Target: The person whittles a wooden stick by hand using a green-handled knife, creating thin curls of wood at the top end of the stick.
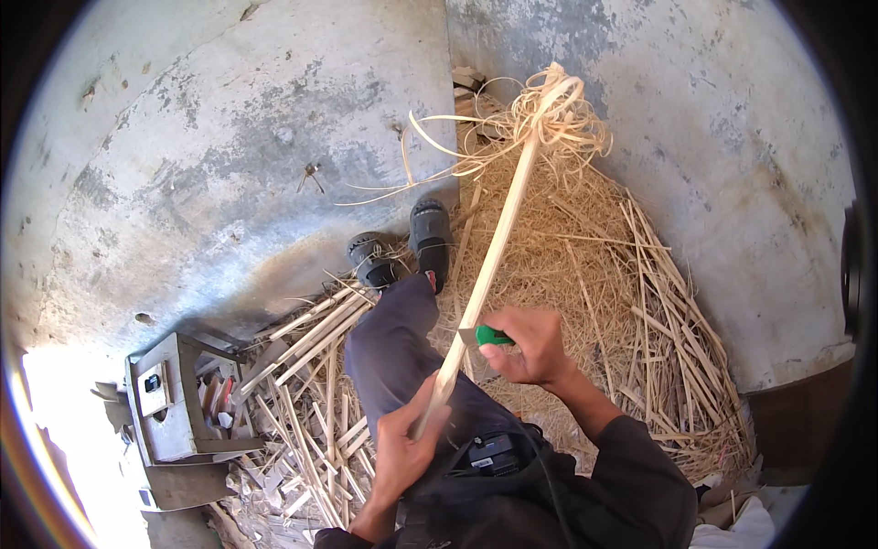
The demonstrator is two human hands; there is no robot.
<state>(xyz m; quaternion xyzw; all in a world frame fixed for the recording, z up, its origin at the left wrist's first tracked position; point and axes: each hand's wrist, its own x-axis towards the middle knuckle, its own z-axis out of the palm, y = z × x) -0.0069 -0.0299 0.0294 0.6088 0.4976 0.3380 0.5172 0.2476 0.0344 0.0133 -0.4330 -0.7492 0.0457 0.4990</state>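
A long pale wooden stick (pixel 497 252) slants from my lap up toward the far wall. Its far end carries a bushy cluster of thin curled shavings (pixel 553 114), some trailing off to the left. My left hand (pixel 409 441) is wrapped round the near end of the stick, above my thigh. In my right hand (pixel 530 346) is a knife with a green handle (pixel 495 336). Its short, broad blade (pixel 467 336) lies against the stick, about a third of the way up from my left hand. My right fingers partly hide the handle.
Fine shavings (pixel 549 247) heap on the floor ahead, with split sticks (pixel 681 352) along the right. More sticks (pixel 311 334) lie left of my leg, beside a worn box (pixel 178 403) holding small items. My shoes (pixel 430 233) rest near the stained wall (pixel 229 137).
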